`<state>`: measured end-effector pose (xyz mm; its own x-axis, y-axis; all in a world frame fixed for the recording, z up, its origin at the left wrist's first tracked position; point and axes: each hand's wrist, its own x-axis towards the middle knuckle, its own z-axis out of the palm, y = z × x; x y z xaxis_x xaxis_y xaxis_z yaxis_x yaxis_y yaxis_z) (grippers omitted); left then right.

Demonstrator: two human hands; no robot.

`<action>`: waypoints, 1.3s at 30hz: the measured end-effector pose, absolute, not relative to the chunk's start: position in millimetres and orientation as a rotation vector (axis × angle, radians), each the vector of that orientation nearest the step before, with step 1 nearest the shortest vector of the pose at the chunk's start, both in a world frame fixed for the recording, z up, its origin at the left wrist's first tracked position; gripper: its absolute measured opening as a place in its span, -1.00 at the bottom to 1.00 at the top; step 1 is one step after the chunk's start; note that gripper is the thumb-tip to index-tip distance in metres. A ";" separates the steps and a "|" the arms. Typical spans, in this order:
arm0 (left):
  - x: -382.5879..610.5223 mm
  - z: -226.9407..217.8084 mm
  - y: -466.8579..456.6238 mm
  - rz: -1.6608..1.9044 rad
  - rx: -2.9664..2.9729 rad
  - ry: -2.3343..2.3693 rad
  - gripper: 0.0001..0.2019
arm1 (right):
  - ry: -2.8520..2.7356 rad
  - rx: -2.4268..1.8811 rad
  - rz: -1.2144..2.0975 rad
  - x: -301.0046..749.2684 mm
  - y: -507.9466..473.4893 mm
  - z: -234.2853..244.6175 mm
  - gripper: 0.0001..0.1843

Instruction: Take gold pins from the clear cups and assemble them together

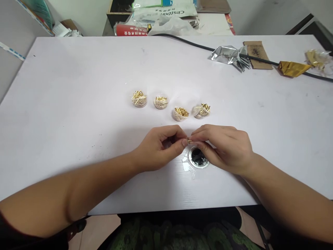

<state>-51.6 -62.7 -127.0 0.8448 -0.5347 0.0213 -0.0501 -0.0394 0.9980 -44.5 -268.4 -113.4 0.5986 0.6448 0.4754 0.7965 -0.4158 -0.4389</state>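
Note:
My left hand point(166, 146) and my right hand point(225, 146) meet fingertip to fingertip above the white table. Pinched between them is a tiny gold-coloured metal pin point(189, 141), mostly covered by the fingers. Its exact shape is too small to make out. Just beyond the hands stand several small clear plastic cups of gold metal pins: one cup point(139, 100) farthest left, a second cup point(161, 102), a third cup point(180, 114) and a cup point(201, 111) at the right. Below the fingertips, a round metal-rimmed hole point(190, 160) sits in the tabletop, partly hidden by my right hand.
A black cable point(192, 43) crosses the far right of the white table point(78, 86). By it lie a crumpled silver foil bag point(226, 55), a piece of brown cardboard point(260, 57) and a gold foil bag point(292, 68). Plastic bags point(171, 26) are heaped beyond the far edge.

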 end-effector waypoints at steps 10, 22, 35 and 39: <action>-51.5 -128.3 -62.9 -0.392 1.573 -0.479 -0.89 | -1.143 -2.178 -0.303 -42.8 -269.0 -113.2 -0.86; -52.6 -131.2 -64.9 -0.330 1.613 -0.557 -0.91 | -1.142 -2.191 -0.268 -41.3 -268.7 -116.0 -0.83; -52.6 -134.1 -63.5 -0.270 1.660 -0.533 -0.89 | -0.869 -2.061 -0.189 -49.6 -261.2 -127.2 -0.79; -53.1 -134.4 -63.8 -0.261 1.638 -0.529 -0.88 | -0.819 -1.991 -0.168 -51.2 -257.6 -129.4 -0.79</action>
<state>-53.1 -63.8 -134.4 0.8660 -0.4816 0.1346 -0.1866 -0.0616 0.9805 -51.2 -257.6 -129.4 0.7669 0.4792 0.4270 0.6085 -0.3315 -0.7210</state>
